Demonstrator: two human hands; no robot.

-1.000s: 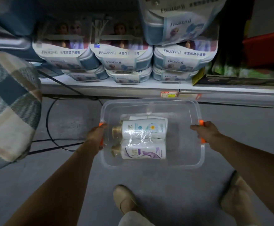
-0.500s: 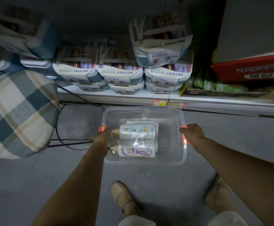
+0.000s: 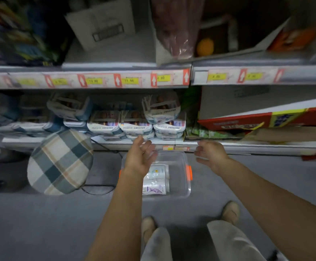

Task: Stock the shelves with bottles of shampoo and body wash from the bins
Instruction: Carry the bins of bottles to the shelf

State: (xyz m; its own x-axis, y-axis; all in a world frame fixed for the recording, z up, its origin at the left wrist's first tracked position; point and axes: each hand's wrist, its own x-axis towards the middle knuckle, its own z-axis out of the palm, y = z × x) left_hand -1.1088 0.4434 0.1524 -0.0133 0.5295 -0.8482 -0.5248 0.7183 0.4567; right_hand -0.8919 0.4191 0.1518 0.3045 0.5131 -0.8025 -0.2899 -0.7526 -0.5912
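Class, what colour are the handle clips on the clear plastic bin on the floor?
Orange clips, clearest in the head view.

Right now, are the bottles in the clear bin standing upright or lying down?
Lying down. The flower-label bottle and the purple-label bottle rest on their sides, side by side, in the clear bin.

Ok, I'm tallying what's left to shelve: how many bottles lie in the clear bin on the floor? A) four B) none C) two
C: the upper bottle and the lower bottle lie side by side in the clear bin.
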